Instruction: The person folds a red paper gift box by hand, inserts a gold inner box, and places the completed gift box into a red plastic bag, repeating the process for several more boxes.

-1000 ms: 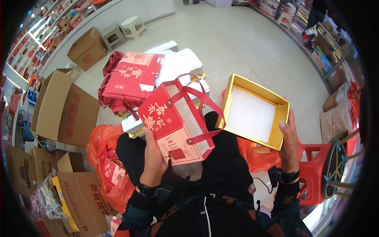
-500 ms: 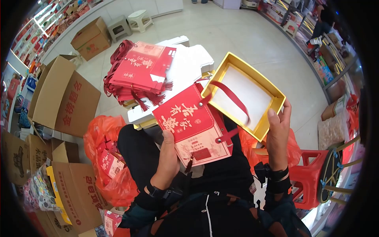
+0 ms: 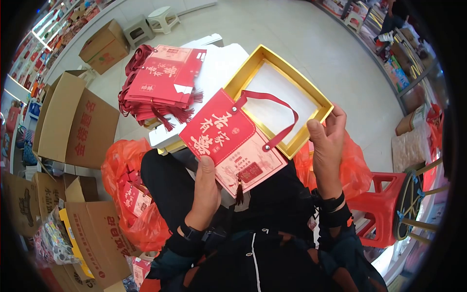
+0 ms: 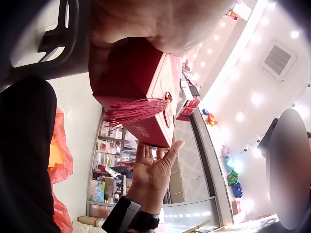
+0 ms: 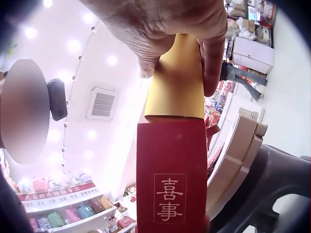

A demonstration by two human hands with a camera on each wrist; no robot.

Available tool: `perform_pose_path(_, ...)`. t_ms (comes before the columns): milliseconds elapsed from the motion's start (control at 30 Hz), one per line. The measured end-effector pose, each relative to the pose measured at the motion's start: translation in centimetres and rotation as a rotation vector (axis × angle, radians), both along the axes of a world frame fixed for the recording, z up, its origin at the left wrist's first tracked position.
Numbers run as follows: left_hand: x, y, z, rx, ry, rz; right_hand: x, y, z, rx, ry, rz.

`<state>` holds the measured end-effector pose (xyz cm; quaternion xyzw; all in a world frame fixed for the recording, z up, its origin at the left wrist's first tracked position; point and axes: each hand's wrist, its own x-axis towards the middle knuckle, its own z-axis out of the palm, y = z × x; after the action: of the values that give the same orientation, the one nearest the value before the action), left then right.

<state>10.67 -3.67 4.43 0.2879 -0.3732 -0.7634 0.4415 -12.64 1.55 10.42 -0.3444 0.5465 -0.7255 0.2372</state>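
Red gift bag (image 3: 221,127) is above the lap. Left of it sits an orange plastic bag (image 3: 115,160); to its upper left lies a pile of red bags (image 3: 163,78). The left hand (image 3: 202,194) grips its lower-left edge. At its upper right, the right hand (image 3: 328,148) grips a gold box (image 3: 297,80) by one corner.

2 hands are counted: 1 left hand (image 3: 204,197) and 1 right hand (image 3: 330,146). 1 open gold box (image 3: 304,85) and 1 red gift bag (image 3: 228,141) are shown between them, the latter fitted with 1 visible tassel (image 3: 239,192). At least 3 plastic stools are seen: 1 grey stool (image 3: 139,32), 1 white stool (image 3: 163,17), 1 red stool (image 3: 384,207). The stacked red bags (image 3: 163,80) cannot be counted exactly.
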Motion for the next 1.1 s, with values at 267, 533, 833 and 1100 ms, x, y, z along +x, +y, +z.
perform_pose_path(267, 0.0, -0.4, -0.5, -0.074, -0.083, 0.003, -0.4, -1.5, 0.9, -0.010, -0.070, 0.033)
perform_pose_path(533, 0.2, -1.0, -0.6, -0.109, -0.225, -0.007, 0.1, -1.4, -1.1, 0.040, -0.016, 0.127)
perform_pose_path(833, 2.8, -1.4, -1.1, -0.385, -0.500, -0.004, -1.6, 0.2, 0.3, 0.222, 0.072, 0.478)
perform_pose_path(1100, 3.5, -0.4, 0.8, -0.450, -0.567, 0.059, 1.3, -0.7, -1.3, 0.318, 0.158, 0.760)
